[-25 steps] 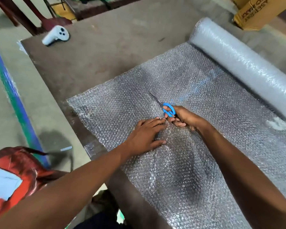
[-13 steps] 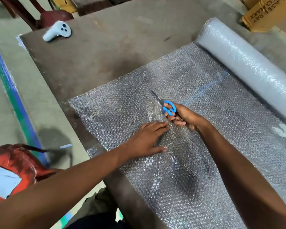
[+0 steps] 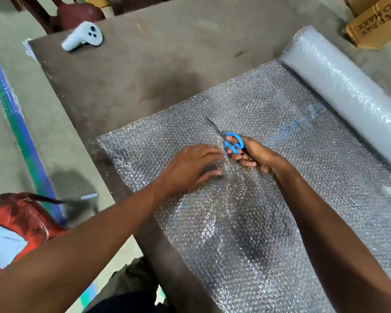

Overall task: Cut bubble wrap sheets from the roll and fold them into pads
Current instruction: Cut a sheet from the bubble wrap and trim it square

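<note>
A sheet of bubble wrap (image 3: 280, 136) lies unrolled across the brown table (image 3: 145, 71), still joined to the roll (image 3: 348, 91) at the far right. My right hand (image 3: 253, 154) grips blue-handled scissors (image 3: 231, 143), whose blades point away from me into the sheet along a cut line. Just left of the scissors, my left hand (image 3: 190, 166) presses on the sheet beside the cut; its fingers are blurred, so I cannot tell whether they pinch the plastic.
A white handheld controller (image 3: 82, 37) lies at the table's far left corner. A cardboard box (image 3: 377, 21) stands beyond the roll at top right. A red object (image 3: 20, 218) sits on the floor to my left, beside a blue-green floor stripe (image 3: 14, 118).
The scissors and my right hand have moved farther along the cut, away from me. My left hand has shifted forward on the sheet beside them.
</note>
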### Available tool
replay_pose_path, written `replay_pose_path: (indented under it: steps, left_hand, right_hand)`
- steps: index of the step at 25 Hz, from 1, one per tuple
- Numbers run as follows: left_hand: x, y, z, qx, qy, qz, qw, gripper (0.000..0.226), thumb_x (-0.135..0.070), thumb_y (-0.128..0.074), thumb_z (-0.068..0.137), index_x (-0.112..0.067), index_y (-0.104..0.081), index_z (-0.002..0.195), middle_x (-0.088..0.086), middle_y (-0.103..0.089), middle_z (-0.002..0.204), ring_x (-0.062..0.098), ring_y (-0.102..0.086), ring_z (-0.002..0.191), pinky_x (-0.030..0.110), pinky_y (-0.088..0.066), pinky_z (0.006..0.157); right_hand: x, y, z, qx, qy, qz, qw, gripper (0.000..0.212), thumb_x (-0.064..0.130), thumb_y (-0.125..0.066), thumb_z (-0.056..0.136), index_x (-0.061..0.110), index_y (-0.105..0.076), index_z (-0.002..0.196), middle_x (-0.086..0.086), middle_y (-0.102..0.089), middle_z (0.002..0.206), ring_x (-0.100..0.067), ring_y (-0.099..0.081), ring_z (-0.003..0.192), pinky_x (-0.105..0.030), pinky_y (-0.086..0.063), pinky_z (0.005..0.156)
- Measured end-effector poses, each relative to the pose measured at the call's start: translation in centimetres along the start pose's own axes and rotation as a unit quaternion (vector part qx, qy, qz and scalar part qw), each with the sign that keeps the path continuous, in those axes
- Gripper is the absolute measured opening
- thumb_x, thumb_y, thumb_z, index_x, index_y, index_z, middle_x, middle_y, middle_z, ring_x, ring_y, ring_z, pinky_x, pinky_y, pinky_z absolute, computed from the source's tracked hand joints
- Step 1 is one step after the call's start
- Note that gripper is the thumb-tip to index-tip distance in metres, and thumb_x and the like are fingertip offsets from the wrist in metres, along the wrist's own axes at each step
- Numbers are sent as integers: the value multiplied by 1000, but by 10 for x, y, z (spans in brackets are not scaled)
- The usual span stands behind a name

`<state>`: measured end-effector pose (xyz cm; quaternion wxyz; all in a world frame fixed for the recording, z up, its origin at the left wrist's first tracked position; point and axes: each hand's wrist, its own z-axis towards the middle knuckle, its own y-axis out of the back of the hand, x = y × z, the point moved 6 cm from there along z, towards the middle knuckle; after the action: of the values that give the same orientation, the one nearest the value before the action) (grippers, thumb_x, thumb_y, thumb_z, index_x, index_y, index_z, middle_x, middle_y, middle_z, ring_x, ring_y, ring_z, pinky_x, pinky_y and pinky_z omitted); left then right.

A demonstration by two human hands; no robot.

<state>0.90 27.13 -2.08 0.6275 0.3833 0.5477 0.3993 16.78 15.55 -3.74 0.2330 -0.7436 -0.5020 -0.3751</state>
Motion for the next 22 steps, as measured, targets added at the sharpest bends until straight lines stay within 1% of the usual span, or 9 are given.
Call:
replay_pose_path:
  steps: [2, 4, 6, 8, 11, 15, 19, 22]
  left_hand:
    - [31, 0, 4, 45, 39, 52, 997, 72, -74, -31, 104, -33, -30, 163, -6, -27, 171, 19, -22, 158, 50, -15, 128]
    - [46, -5, 4, 81, 27, 78, 993, 81, -82, -25, 100, -34, -21, 166, -5, -16, 175, 17, -13, 161, 47, -4, 128]
    - [50, -6, 2, 96, 6, 83, 992, 83, -82, -24, 100, -34, -19, 167, -4, -11, 175, 16, -9, 161, 45, 2, 127]
    - [49, -8, 1, 93, -6, 89, 992, 83, -82, -23, 100, -33, -17, 167, -3, -9, 175, 16, -6, 162, 44, 2, 128]
    - [50, -8, 0, 88, -8, 90, 992, 84, -83, -19, 100, -33, -14, 168, -4, -8, 176, 15, -3, 162, 43, 1, 130]
    - [49, -9, 0, 85, -13, 91, 992, 84, -83, -17, 100, -33, -14, 168, -4, -9, 175, 16, -4, 162, 46, -5, 132]
    - [50, -9, -1, 83, -14, 92, 992, 83, -82, -16, 101, -32, -13, 168, -3, -9, 175, 16, -6, 162, 46, -5, 132]
    - [50, -9, -1, 78, -18, 88, 993, 83, -81, -16, 101, -32, -14, 168, -3, -11, 175, 17, -7, 162, 48, -8, 132]
  right_hand:
    - [0, -2, 4, 1, -2, 2, 1000, 46, 56, -50, 107, 16, -67, 92, 0, -50, 68, -11, -29, 43, -23, -25, 33]
    - [1, -3, 9, -5, -3, -1, 1000, 45, 57, -53, 106, 16, -67, 96, 1, -50, 68, -11, -28, 44, -23, -24, 33]
    - [2, -4, 13, -11, -2, 1, 1000, 44, 56, -53, 106, 15, -67, 97, 1, -50, 67, -11, -28, 44, -23, -23, 33]
    - [4, -4, 16, -18, -4, 4, 1000, 44, 54, -51, 107, 15, -67, 93, 0, -48, 66, -11, -26, 43, -23, -21, 33]
    - [12, -7, 22, -16, -1, -8, 1000, 45, 54, -51, 107, 14, -66, 94, 1, -48, 64, -11, -28, 41, -23, -23, 33]
    - [18, -9, 29, -15, -3, -9, 1000, 45, 54, -49, 108, 14, -66, 95, 3, -49, 63, -10, -27, 40, -23, -22, 33]
    - [30, -8, 36, -25, -2, -33, 999, 45, 57, -53, 105, 15, -68, 96, 3, -50, 65, -10, -30, 42, -22, -25, 34]
    - [35, -10, 42, -22, -13, -23, 999, 47, 57, -51, 106, 14, -68, 97, 3, -50, 65, -10, -29, 43, -22, -25, 34]
